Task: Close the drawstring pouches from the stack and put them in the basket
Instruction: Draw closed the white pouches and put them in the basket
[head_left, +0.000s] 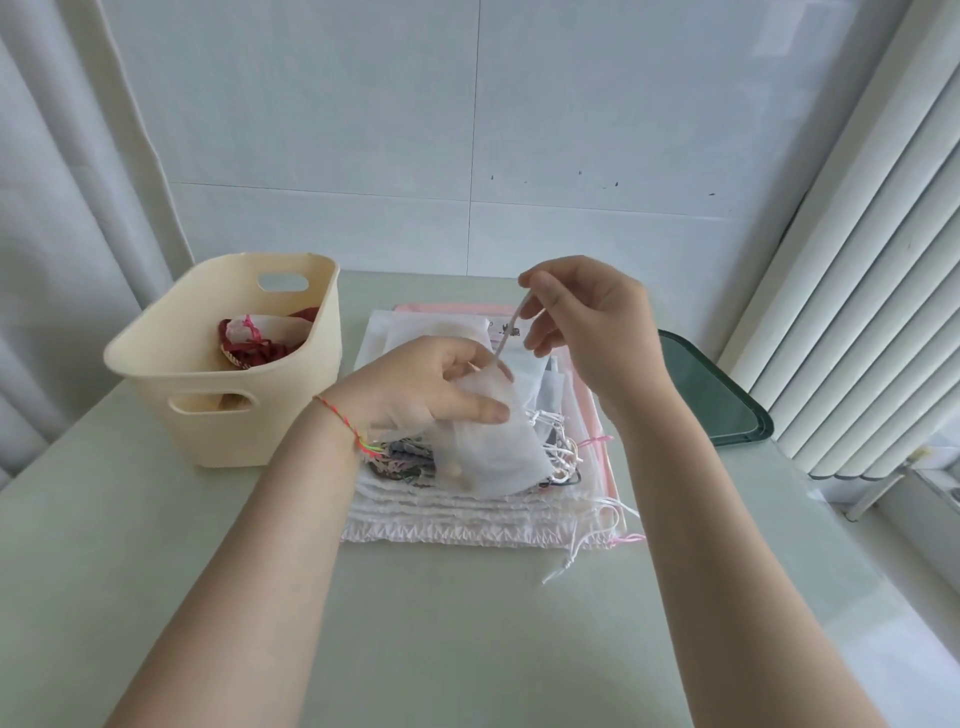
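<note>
A sheer white drawstring pouch (491, 447) hangs over the stack of pouches (483, 514) in the middle of the table. My left hand (431, 387) grips the pouch at its gathered top. My right hand (582, 312) pinches the pouch's pale drawstring (506, 335) between thumb and forefinger and holds it taut, up and to the right. The cream plastic basket (208, 410) stands to the left of the stack and holds a dark red pouch and a white one.
A dark green tray (711, 395) lies on the table to the right of the stack. Loose cords trail from the stack's front right corner. White curtains hang on the left and vertical blinds on the right; a tiled wall is behind.
</note>
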